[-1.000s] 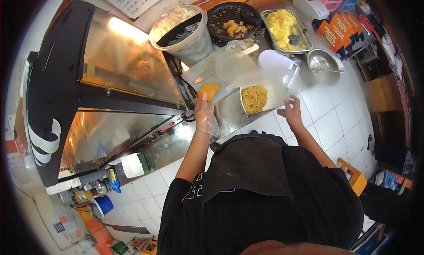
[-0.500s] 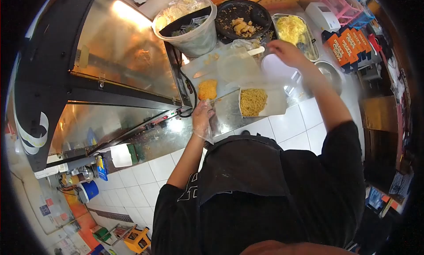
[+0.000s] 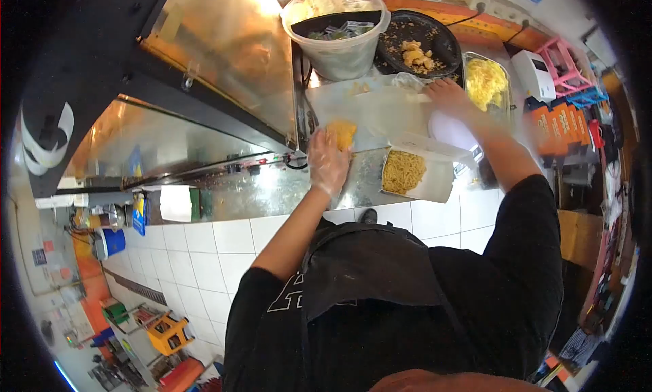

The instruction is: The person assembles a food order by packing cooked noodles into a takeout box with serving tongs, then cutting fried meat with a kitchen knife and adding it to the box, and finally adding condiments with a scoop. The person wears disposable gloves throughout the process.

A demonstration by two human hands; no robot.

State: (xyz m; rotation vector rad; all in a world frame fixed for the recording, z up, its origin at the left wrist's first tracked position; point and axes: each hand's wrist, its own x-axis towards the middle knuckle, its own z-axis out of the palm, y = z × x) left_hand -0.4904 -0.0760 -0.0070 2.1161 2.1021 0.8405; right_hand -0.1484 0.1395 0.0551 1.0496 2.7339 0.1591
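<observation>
My left hand (image 3: 329, 162), in a clear plastic glove, lies with fingers stretched out against the left edge of a breaded fried cutlet (image 3: 343, 133). The cutlet rests on a pale cutting board (image 3: 326, 101). My bare right hand (image 3: 449, 99) covers the handle of a knife, its fingers curled over it. The knife's broad, pale blade (image 3: 394, 112) reaches left across the board and is blurred. Nearer to me, an open white paper box (image 3: 435, 181) holds cooked noodles (image 3: 404, 172).
A large plastic bucket (image 3: 339, 63) stands behind the board. Beside it are a black pan (image 3: 445, 42) with fried pieces and a tray (image 3: 506, 101) of yellow shredded food. A glass-sided warming cabinet (image 3: 224, 46) is at left, and orange-and-black boxes (image 3: 557, 127) are at right.
My left hand has shifted from the cutlet's near end to its left side, fingers now extended. My right hand has come down over the white knife handle. The whole view has shifted.
</observation>
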